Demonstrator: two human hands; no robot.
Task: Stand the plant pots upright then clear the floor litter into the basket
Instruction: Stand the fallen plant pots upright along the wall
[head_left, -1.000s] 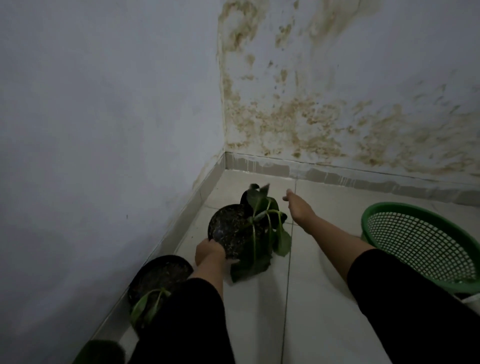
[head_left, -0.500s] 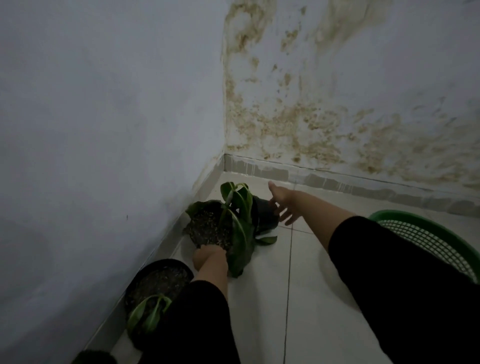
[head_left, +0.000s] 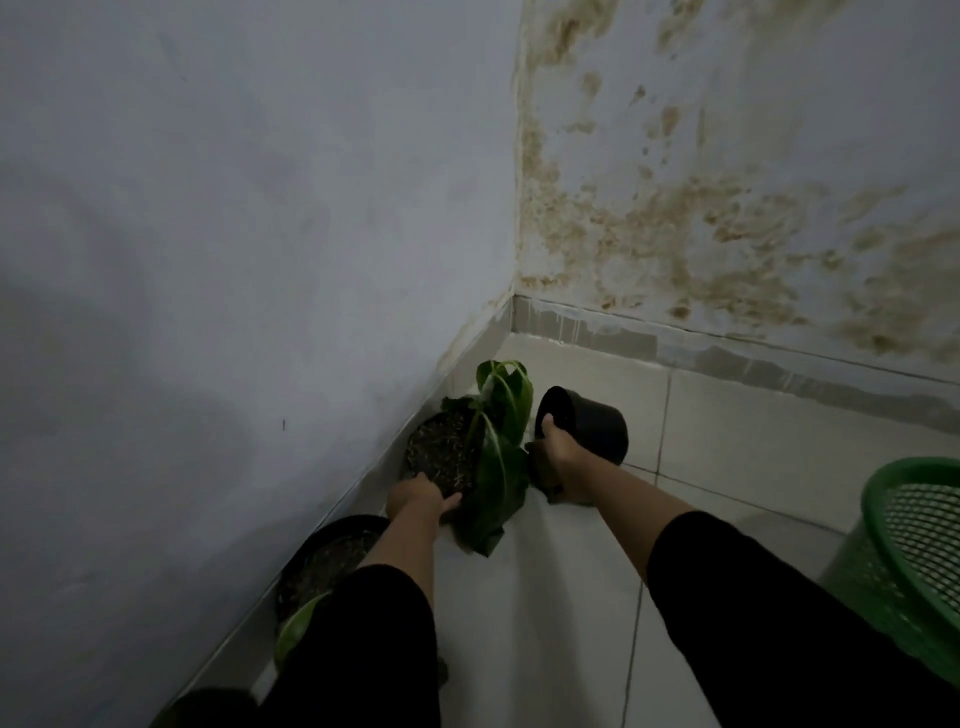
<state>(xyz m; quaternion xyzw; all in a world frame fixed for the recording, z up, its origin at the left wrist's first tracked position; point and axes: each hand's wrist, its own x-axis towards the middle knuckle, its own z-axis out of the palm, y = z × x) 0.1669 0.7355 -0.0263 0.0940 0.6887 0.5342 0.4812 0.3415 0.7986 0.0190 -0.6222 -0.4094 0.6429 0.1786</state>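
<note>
Black plastic pot (head_left: 592, 423), lying on its side on the tiled floor (head_left: 545, 597) nr the corner, mouth facing left toward the leafy plant (head_left: 501, 441). Right hand (head_left: 563, 460) grips it at the rim, thumb hooked over the lip, fingers wrapped under; contents not visible from this angle.

Left hand (head_left: 418, 499) holds the near edge of a second pot (head_left: 441, 457), soil-filled, standing upright against the skirting w/ the plant's leaves drooping over its right side. Fingers curled on the rim.

Third pot (head_left: 332, 556), also soil-filled, sits closer along the same wall, partly hidden behind the left sleeve; appears upright.

Green mesh basket (head_left: 914, 551) at right edge, well apart from the pots.

Step in hand (judgement): pot-righting phase, last tipped pot being handled. Litter stage not yet begun; no litter clearly discernible in the dim light.

Next move calls for: rotate the tipped pot about its base until the mouth faces up, set flat beside the second pot. Keep the left hand steadying the planted pot so the leaves aren't pinched.
</note>
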